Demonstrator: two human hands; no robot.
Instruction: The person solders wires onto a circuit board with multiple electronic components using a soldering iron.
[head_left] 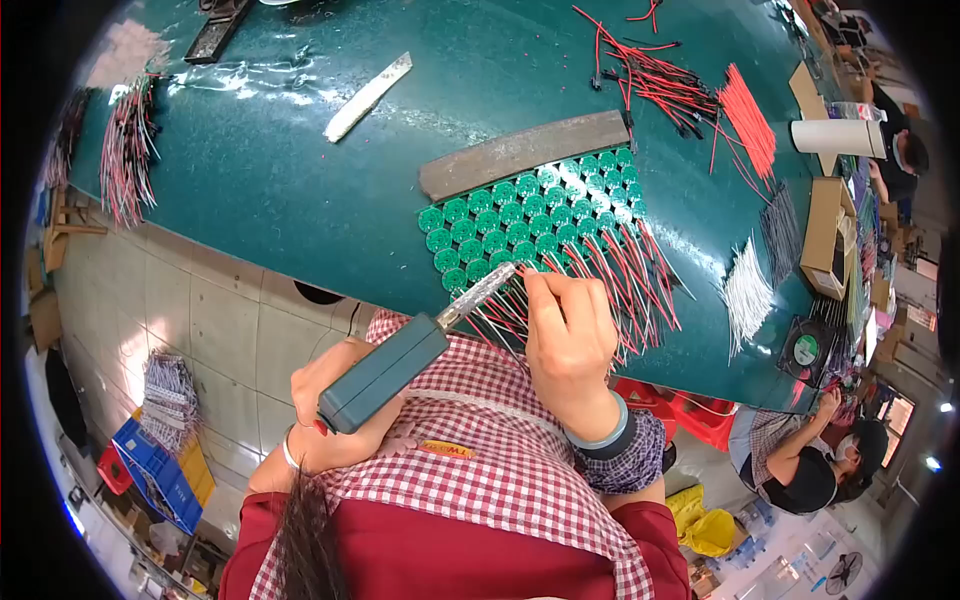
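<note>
one green-handled tool (pixel 388 372) in l. hand (pixel 335 390), fingers wrapped round handle; r. hand (pixel 572 325) pinching red wire (pixel 519 268) (mostly hidden) at near edge of pcb panel (pixel 520 215) on table (pixel 290 200). caution: tool, if hot, may burn adjacent r. hand; slack pinch could misalign wire.

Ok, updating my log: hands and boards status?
Left hand gripping boxy green tool. Right hand at thin red and white wires. Round green circuit boards partly wired; long grey bar along far edge.
</note>
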